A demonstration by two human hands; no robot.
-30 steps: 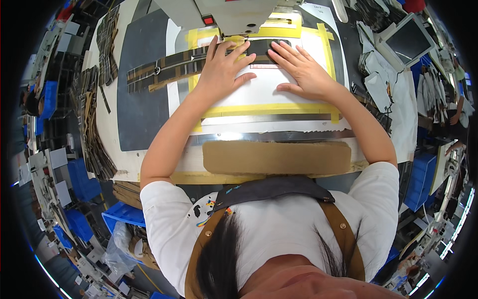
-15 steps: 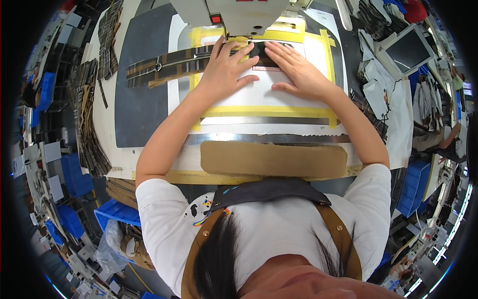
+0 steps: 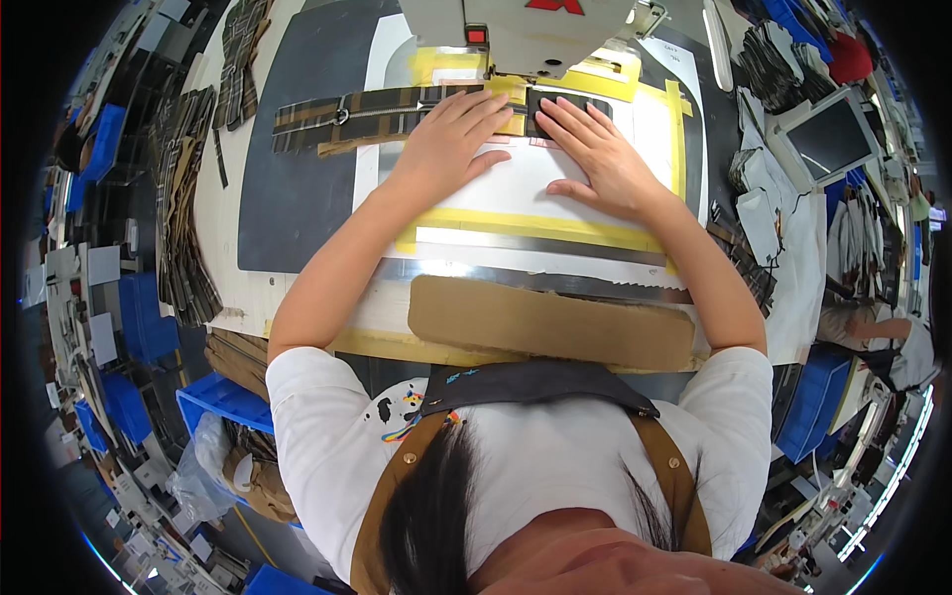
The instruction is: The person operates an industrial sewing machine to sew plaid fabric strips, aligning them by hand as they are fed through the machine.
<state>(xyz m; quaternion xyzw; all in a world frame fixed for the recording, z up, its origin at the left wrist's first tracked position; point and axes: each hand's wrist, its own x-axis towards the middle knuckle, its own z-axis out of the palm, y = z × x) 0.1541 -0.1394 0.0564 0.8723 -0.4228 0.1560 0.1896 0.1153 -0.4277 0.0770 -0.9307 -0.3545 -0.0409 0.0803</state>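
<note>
My left hand (image 3: 446,144) lies flat with its fingers stretched over the right part of a plaid fabric strip (image 3: 382,117) that carries a metal zipper (image 3: 342,116). The strip's other end runs out to the left. My right hand (image 3: 595,159) is also spread flat, its fingertips on a small dark piece (image 3: 539,105) beside a yellow-taped patch (image 3: 517,107). Both hands rest over a white template sheet (image 3: 496,198) edged with yellow tape. Right above the fingertips is the head of a sewing machine (image 3: 526,45); its needle is not clearly visible.
A brown padded board (image 3: 550,322) lies along the table's front edge. Plaid fabric pieces (image 3: 183,218) are heaped at the left. To the right stand a screen (image 3: 828,134) and stacked dark pieces (image 3: 769,59). A blue crate (image 3: 223,402) sits below at the left.
My head view has shifted slightly. Against the template, my left hand has slid left, uncovering the yellow-taped patch. My right hand has shifted slightly down and left, its fingers still on the dark piece.
</note>
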